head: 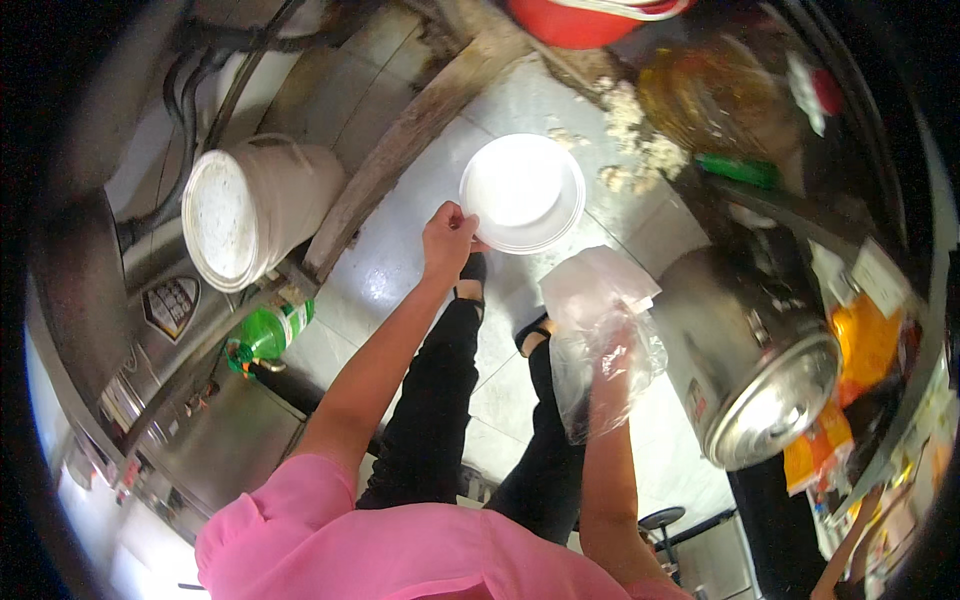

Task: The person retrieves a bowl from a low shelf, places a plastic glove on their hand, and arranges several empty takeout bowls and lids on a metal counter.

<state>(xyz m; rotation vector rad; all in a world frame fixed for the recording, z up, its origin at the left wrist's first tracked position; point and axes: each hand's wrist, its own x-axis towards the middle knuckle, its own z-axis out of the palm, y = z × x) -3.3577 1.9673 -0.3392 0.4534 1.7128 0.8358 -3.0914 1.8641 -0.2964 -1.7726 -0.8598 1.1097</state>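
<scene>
My left hand (pixel 448 244) pinches the near left rim of a round white plastic bowl (pixel 525 187). The bowl is held over the tiled floor, and its inside is washed out by glare. Thin clear plastic bags (pixel 592 289) hang at my right hand (pixel 615 349) and drape over its fingers and wrist. Through the film the hand shows only faintly, so its exact grip is hard to make out.
A lidded metal pot (pixel 750 375) stands at the right, close to my right arm. On the left are a white bucket (pixel 232 214) and a green plastic bottle (pixel 270 330). Pale scraps (pixel 637 142) lie on the floor ahead, near a red tub (pixel 585 26).
</scene>
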